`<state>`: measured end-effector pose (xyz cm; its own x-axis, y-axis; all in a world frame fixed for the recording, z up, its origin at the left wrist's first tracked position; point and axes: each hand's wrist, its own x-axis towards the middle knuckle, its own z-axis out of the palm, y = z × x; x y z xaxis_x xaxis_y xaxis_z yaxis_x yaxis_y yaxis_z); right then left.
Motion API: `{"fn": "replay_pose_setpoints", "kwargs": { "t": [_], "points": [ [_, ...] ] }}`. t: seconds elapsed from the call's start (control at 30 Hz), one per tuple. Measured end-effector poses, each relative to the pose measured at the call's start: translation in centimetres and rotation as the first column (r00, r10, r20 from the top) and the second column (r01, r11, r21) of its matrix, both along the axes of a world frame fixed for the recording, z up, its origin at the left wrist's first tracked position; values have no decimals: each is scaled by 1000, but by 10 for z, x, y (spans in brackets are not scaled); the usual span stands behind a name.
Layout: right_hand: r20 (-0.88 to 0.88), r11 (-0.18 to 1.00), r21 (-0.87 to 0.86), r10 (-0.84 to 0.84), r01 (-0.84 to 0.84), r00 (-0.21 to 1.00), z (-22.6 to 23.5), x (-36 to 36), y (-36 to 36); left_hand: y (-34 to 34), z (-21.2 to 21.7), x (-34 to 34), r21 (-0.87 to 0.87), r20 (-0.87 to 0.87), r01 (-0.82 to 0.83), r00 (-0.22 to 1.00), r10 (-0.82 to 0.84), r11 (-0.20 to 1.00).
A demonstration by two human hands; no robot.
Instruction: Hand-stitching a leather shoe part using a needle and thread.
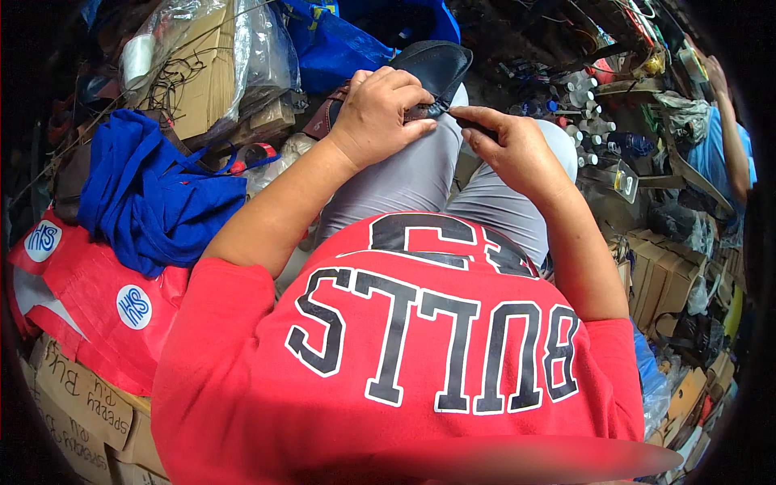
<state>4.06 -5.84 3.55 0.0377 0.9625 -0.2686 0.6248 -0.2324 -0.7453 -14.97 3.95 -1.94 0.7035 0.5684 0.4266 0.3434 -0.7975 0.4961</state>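
A black shoe (436, 66) rests on my left thigh, its toe end pointing away from me to the right. My left hand (380, 109) is closed over the near part of the shoe, fingers bent and thumb against its edge. My right hand (513, 145) is closed around a slim tool with a dark handle (478, 128), like an awl. The index finger reaches along it toward the shoe's edge beside my left thumb. The tool's tip is too small to make out. A brown leather piece (323, 118) shows left of my left wrist; whether it joins the shoe I cannot tell.
Blue cloth (153, 194) lies on a red bag (89, 283) at the left, with cardboard boxes (81, 404) below. A blue bag (339, 40) stands ahead. Several small bottles (582, 93) clutter the right. Another person's arm (731, 137) is at the far right.
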Motion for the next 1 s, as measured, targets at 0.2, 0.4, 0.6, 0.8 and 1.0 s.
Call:
{"fn": "replay_pose_setpoints", "kwargs": {
  "t": [0.2,0.4,0.6,0.8,1.0],
  "points": [
    [-35,997,71,-6,8,999,-15,-4,-3,4,-3,-2,-47,7,0,1000,0,999],
    [71,959,283,-24,3,997,-41,-13,-12,7,-1,-2,-107,-2,2,1000,-2,994],
    [144,954,299,-30,-14,989,-46,-16,-13,9,-2,0,-114,29,17,999,-14,993],
    [84,936,352,-49,17,995,-53,-20,-11,9,-5,2,-120,47,21,999,-15,993],
    [137,972,234,-19,-14,990,-38,-17,-10,8,-4,3,-117,51,44,998,-38,992]
  ]
}}
